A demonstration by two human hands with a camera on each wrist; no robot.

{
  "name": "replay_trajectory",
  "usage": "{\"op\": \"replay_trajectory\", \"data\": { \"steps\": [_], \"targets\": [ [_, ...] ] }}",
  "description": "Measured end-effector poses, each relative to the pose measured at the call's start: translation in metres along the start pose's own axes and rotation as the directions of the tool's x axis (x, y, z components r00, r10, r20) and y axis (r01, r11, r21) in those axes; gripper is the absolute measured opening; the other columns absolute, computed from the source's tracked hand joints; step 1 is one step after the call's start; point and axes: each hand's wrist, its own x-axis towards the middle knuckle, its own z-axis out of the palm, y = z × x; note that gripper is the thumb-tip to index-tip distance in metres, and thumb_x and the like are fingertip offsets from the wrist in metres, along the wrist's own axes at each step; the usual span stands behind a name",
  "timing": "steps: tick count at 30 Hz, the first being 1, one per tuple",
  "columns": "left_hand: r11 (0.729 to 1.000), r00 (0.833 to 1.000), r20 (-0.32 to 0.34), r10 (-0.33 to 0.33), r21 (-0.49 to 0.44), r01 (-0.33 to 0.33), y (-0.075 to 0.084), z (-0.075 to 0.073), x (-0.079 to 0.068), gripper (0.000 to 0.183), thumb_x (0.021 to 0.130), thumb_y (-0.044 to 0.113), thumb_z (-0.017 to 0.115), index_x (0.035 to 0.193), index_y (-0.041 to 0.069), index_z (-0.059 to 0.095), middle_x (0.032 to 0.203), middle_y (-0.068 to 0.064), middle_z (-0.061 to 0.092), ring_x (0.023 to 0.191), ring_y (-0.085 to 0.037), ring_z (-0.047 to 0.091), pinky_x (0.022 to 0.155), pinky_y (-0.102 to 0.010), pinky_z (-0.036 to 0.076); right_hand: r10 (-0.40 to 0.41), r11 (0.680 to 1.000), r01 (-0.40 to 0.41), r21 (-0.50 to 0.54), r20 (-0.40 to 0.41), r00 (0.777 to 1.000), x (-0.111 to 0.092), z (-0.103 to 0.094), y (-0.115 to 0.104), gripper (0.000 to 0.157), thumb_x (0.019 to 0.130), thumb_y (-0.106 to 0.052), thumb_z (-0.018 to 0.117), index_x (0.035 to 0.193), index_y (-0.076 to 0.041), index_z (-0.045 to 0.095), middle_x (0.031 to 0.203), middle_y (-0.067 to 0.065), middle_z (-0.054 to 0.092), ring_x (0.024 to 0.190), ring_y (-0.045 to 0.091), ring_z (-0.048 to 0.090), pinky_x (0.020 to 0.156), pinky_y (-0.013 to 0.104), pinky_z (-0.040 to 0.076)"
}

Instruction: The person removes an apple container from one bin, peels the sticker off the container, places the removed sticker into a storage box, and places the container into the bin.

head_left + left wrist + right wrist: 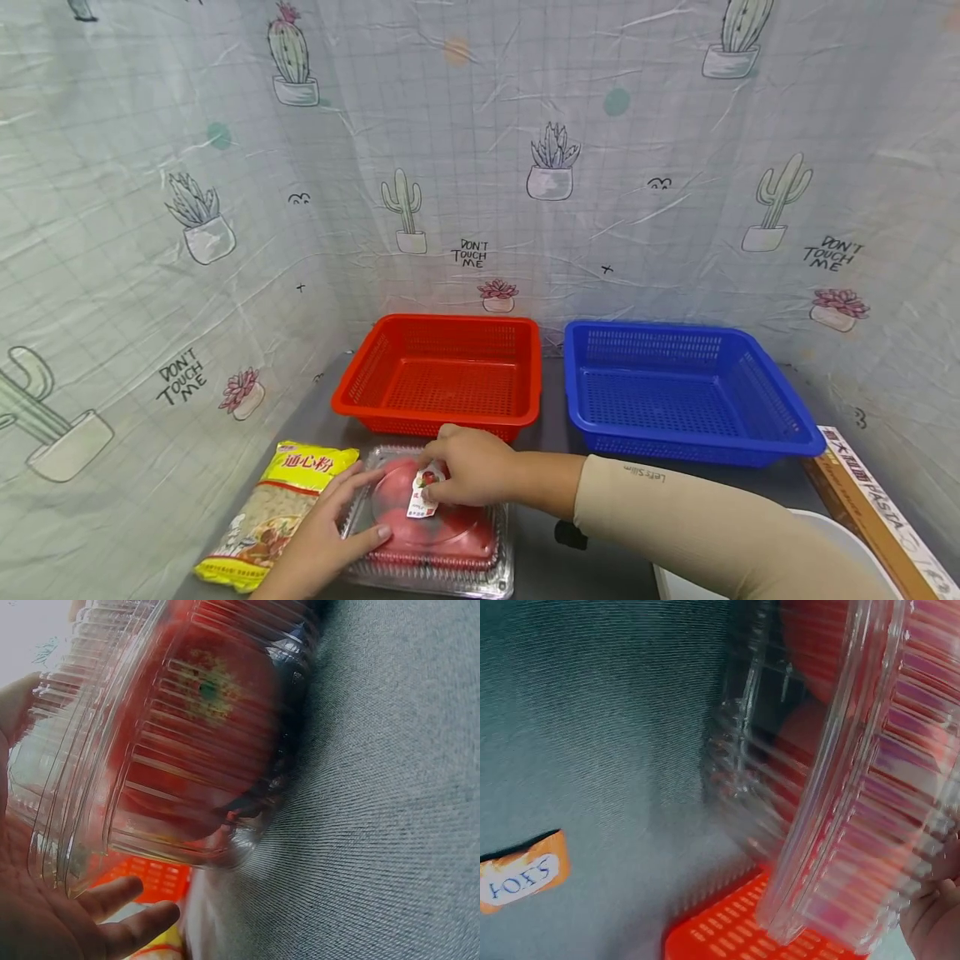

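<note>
A clear plastic clamshell box (480, 560) of red tomatoes (217, 742) stands on the grey table in front of the red basket. At the box's left side is my left hand (330, 525), thumb and fingers spread along the lid. In the left wrist view its fingers look mostly straight beside the ribbed wall. My right hand (476, 468) is over the lid and pinches a small white label (420, 504) with a red fruit picture. The right wrist view shows only part of that hand (934, 915), at the box's top.
A yellow-ended bag of pasta (262, 517) lies to the left. Behind stand a red basket (442, 425) and a blue basket (682, 446). To the right are a long pasta box (885, 517) and a white container (813, 521). An orange tag (525, 874) lies on the table.
</note>
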Motion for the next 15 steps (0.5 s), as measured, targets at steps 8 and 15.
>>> {"op": "replay_trajectory", "data": {
  "steps": [8, 15],
  "targets": [
    [1.000, 1.000, -0.013, 0.004, -0.009, -0.004, -0.002, 0.000, -0.001, 0.069, 0.087, 0.038, 0.089, 0.149, 0.025, 0.062, 0.169, -0.021, 0.034, 0.153, -0.050, 0.033, 0.113, -0.075, 0.035, 0.073, 0.996, -0.076, -0.034, -0.090, 0.993, 0.010, 0.007, -0.013, 0.011, 0.092, -0.022, 0.081, 0.088, -0.028, 0.072, 0.085, -0.012, 0.050, 0.071, 0.003, 0.049, 0.058, 0.021, 0.044],
    [0.999, 1.000, -0.003, -0.019, -0.026, 0.019, -0.001, 0.000, 0.000, 0.069, 0.087, 0.039, 0.088, 0.149, 0.024, 0.062, 0.170, -0.021, 0.032, 0.154, -0.049, 0.031, 0.116, -0.073, 0.033, 0.066, 0.998, -0.062, 0.026, -0.168, 0.984, 0.010, 0.009, -0.014, 0.012, 0.094, -0.015, 0.074, 0.088, -0.025, 0.071, 0.096, -0.010, 0.055, 0.081, 0.003, 0.050, 0.066, 0.020, 0.048]
  ]
}}
